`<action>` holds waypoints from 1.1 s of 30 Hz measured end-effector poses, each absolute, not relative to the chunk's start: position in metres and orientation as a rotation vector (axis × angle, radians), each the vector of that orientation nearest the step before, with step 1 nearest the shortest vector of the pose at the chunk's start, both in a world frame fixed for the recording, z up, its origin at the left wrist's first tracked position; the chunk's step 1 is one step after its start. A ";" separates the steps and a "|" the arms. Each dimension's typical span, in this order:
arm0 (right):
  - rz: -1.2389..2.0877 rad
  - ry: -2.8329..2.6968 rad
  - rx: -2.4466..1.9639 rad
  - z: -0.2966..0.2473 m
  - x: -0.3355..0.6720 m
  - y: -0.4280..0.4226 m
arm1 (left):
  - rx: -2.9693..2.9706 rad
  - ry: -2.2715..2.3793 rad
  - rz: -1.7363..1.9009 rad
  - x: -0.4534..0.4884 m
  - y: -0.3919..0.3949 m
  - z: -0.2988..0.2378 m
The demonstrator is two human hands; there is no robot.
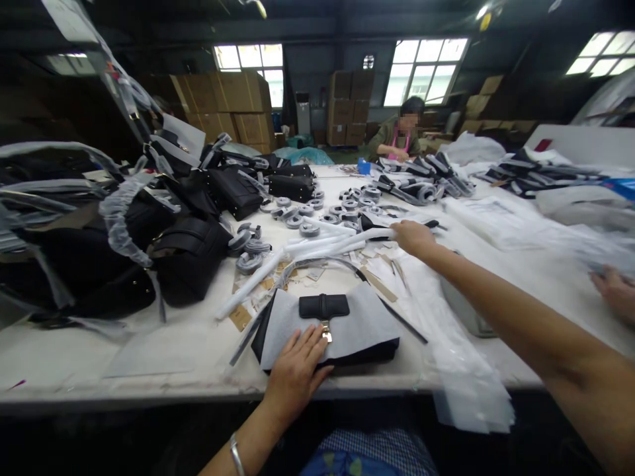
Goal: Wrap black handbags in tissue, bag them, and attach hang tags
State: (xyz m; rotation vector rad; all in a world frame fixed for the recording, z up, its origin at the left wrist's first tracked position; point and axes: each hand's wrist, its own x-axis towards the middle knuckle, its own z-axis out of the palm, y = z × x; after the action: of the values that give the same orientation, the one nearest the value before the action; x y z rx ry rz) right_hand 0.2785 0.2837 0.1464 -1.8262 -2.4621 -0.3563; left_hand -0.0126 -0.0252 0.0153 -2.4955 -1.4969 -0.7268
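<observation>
A black handbag [357, 360] lies at the front edge of the table, with pale tissue paper [370, 324] over its front and a black flap tab and gold clasp [326, 332] on top. My left hand [297, 363] rests flat on the paper beside the clasp, fingers spread. Farther out, my right hand [414, 238] is closed around the end of a long white strip [370, 235], which runs left over other white strips [317, 250]. Its fingertips are partly hidden. Behind the bag arches its wrapped handle [322, 261].
Black handbags [191, 254] crowd the left side. Coiled, wrapped straps [310, 229] cover the middle. Clear plastic bags [461, 357] hang over the front edge at right. A person [401, 132] works across the table; another person's hand [615, 291] is at far right.
</observation>
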 end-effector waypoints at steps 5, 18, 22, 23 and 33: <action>-0.206 -2.313 -1.774 0.167 0.277 0.253 | -2.494 -1.507 -0.765 -0.013 -0.024 0.014; 0.917 -2.287 -0.845 0.153 0.242 0.037 | -2.781 -1.784 -0.434 -0.020 -0.015 0.041; 0.726 -2.386 -0.867 0.126 0.264 -0.020 | -2.917 -1.756 -0.286 -0.030 -0.001 0.073; 0.622 -2.390 -0.898 0.115 0.266 -0.029 | -2.949 -1.737 -0.255 -0.032 0.003 0.080; -0.154 -2.101 -1.067 0.027 0.224 -0.025 | -3.039 -1.600 -0.143 -0.038 0.012 0.106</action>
State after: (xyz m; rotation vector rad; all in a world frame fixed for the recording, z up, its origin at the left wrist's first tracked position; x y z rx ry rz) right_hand 0.2243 -0.0255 0.0273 -1.0670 -2.1011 -0.1543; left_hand -0.0382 0.0124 0.1062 -3.0395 -1.5998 -0.1428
